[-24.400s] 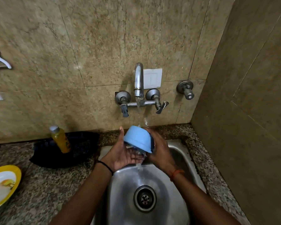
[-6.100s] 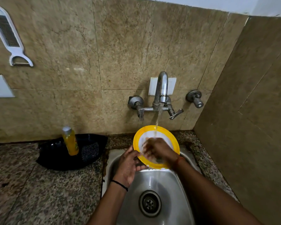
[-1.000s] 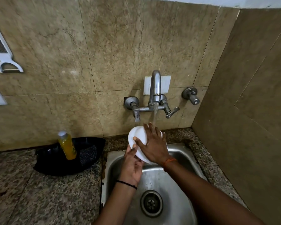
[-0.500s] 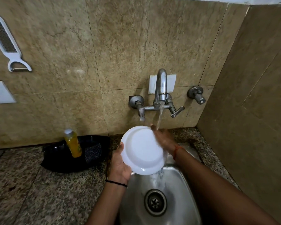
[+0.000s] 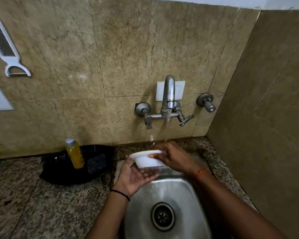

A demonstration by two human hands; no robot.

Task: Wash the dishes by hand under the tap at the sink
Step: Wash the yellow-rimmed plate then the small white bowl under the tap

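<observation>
A white bowl [image 5: 146,160] is held level, mouth up, above the back of the steel sink [image 5: 193,202], just below the running tap [image 5: 168,94]. My left hand [image 5: 135,175] lies palm up under the bowl's base, fingers spread. My right hand [image 5: 175,156] grips the bowl's right rim and side. Water from the spout falls onto my right hand and the bowl's far edge.
A yellow soap bottle [image 5: 74,153] and a dark scrubber [image 5: 96,163] stand in a black tray [image 5: 59,175] on the granite counter at left. A grater [image 5: 2,44] hangs on the tiled wall. A side wall closes in at right. The drain [image 5: 162,216] sits below.
The bowl was tilted with its inside facing me half a second ago; now it is turned level, mouth up. My left hand has shifted from its left rim to under its base.
</observation>
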